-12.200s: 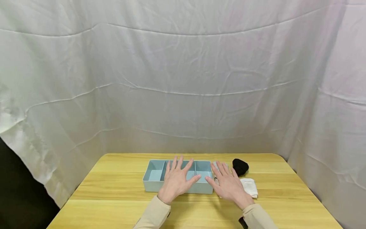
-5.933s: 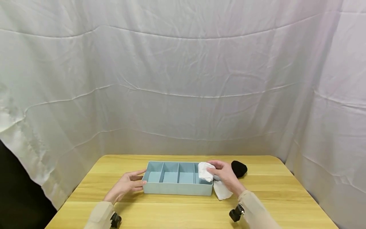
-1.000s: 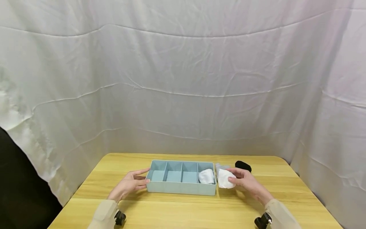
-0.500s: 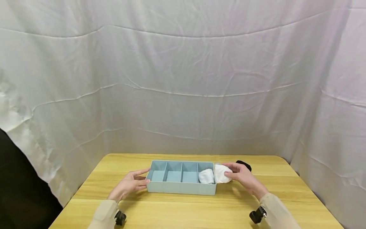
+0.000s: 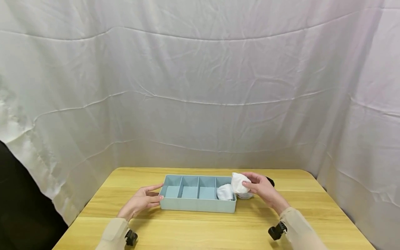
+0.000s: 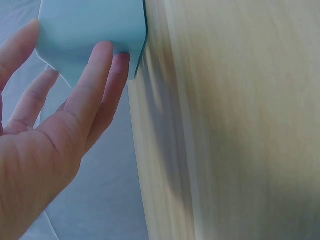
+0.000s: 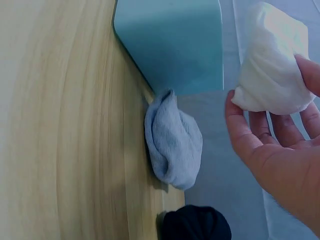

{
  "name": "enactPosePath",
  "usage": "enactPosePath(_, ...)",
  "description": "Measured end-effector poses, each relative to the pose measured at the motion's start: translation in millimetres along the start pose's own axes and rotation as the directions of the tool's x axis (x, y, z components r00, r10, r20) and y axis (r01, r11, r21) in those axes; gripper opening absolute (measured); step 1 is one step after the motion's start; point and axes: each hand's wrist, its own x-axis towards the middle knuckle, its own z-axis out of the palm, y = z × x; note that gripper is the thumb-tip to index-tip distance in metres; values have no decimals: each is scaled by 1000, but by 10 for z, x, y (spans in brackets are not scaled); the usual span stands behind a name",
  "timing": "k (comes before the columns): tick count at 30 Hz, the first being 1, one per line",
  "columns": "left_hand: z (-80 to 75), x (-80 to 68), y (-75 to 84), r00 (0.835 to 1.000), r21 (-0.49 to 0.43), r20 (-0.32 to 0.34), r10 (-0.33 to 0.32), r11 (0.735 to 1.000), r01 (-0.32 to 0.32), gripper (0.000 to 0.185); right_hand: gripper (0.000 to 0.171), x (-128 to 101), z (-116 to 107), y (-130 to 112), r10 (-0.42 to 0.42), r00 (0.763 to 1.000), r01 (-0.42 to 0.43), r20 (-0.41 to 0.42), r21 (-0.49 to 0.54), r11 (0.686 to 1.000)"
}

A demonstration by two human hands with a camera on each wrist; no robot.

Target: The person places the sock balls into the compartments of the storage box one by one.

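Note:
A pale blue divided box [image 5: 197, 205] lies lengthwise across the table. My left hand [image 5: 142, 201] touches its left end, its fingers fairly straight against the end wall [image 6: 95, 22]. In my right hand [image 5: 264, 189], thumb and fingers pinch a folded white sock [image 5: 239, 183], raised beside the box's right rim. Another white sock [image 5: 225, 192] sits in the rightmost compartment. Under the right hand a folded grey sock [image 7: 175, 142] rests on the table close to the box's right end. A black bundled sock [image 7: 197, 223] lies farther right, mostly hidden by the hand in the head view.
The wooden table [image 5: 193, 231] has rounded far corners. Pale grey curtain [image 5: 200, 121] hangs behind it and at both sides. A dark area [image 5: 25, 201] shows at the far left.
Since about six seconds ago, the first white sock has come to rest in the rightmost compartment. Over the last second my right hand has raised the second one leftward and away; the left stays put.

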Motion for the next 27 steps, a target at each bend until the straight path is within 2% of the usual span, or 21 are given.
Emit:
enactPosePath(6,5,-2,6,1000,15,-7,-3,1000,3,74,55,55,105,-15,-20,1000,20,0,27,999)
enactPosePath(19,5,11,-18,1000,8,-2,0,1000,0,75,52,251,400,-57,-10,1000,9,-19,-49,999)
enactPosePath(27,-1,18,-14,1000,6,-10,-2,1000,2,74,49,348,579,-73,-63,998,63,10,-91,994)
